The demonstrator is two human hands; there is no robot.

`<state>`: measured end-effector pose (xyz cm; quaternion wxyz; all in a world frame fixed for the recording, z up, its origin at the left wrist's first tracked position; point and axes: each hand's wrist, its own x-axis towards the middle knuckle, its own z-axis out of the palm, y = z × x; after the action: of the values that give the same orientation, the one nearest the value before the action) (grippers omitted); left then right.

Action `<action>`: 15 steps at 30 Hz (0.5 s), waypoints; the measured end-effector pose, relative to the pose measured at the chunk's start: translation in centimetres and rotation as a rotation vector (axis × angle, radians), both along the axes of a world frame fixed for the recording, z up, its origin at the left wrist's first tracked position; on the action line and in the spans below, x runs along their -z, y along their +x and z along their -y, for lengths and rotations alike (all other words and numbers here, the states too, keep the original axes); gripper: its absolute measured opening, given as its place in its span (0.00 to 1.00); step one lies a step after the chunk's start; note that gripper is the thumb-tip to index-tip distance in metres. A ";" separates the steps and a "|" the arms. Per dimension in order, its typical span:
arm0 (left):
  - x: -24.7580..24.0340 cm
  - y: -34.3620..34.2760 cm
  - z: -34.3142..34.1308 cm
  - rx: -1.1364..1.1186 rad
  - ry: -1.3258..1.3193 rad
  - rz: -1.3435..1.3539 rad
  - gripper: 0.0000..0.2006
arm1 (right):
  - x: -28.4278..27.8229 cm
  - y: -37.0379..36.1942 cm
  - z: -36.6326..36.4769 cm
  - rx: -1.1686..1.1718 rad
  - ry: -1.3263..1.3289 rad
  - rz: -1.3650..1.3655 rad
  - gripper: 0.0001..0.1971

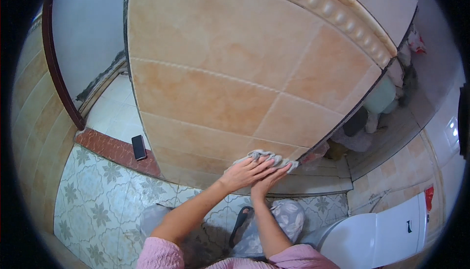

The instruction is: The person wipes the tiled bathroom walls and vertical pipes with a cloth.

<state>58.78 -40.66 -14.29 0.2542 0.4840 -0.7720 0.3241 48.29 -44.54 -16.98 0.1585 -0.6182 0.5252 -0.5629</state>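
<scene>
A crumpled grey cloth (259,154) is pressed against the lower part of a beige tiled wall (205,80). My left hand (243,173) lies over it, fingers close together and pointing right. Beside it and slightly lower, my right hand (267,183) grips the cloth's right end. The hands touch each other, the left fingers reaching over to the right ones. Part of the cloth is hidden under my fingers. Both bare forearms come up from pink sleeves.
A black phone (139,147) lies on the red doorway sill (110,149) at the left. Below me is a patterned tile floor (100,198). A white toilet (374,239) stands at the lower right. Assorted items (379,95) fill the recess past the wall's right edge.
</scene>
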 end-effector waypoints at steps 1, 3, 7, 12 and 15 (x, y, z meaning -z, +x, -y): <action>1.0 1.0 -0.6 -0.007 0.036 0.082 0.31 | 1.2 0.7 -0.4 -0.009 0.005 -0.002 0.42; 2.5 3.5 -2.0 -0.052 0.074 0.227 0.32 | 3.4 1.7 -1.4 -0.034 -0.011 -0.012 0.46; 4.4 7.9 -5.4 -0.152 0.163 0.318 0.32 | 4.2 5.0 -4.4 -0.218 0.333 0.097 0.47; 6.4 10.7 -9.9 -0.461 0.211 0.220 0.31 | 6.2 10.2 -7.1 -0.407 0.638 0.423 0.50; 5.4 11.3 -12.5 -0.486 0.280 0.023 0.29 | 2.7 11.5 -8.8 -0.539 0.941 0.877 0.50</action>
<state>70.03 -28.13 -19.72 0.0910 0.6816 -0.6735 0.2712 59.76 -35.78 -19.73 0.7412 -0.3082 0.4291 -0.4141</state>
